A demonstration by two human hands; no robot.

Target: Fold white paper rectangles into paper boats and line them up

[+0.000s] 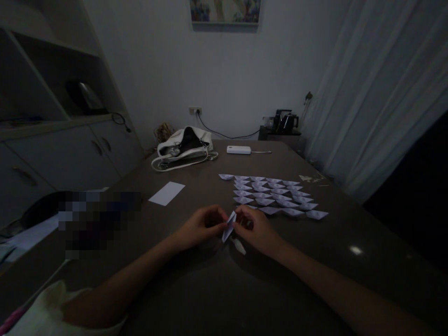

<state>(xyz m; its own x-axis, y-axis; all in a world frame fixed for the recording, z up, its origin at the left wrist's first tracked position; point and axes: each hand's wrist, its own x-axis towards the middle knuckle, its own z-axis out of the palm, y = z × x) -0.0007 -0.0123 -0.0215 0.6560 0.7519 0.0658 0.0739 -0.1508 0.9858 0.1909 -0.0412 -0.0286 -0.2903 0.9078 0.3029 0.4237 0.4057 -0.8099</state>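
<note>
A small folded white paper [229, 227], tilted and diamond-like in outline, is pinched between my two hands just above the table. My left hand [203, 227] grips its left edge with thumb and fingertips. From the other side, my right hand [258, 230] holds it with thumb and index finger. Below the right fingers lies a small pale pointed piece [239, 246], too dim to name. Rows of folded paper boats [279, 191] stand beyond my right hand. Beyond my left hand rests a flat white sheet of paper [167, 193].
A white handbag [185, 148] sits at the table's far left, and a white device with a short cable [239, 150] near the far edge. Small pale scraps [311, 178] lie right of the boats. Papers [38, 233] cover the left side. A kettle [289, 123] stands behind the table.
</note>
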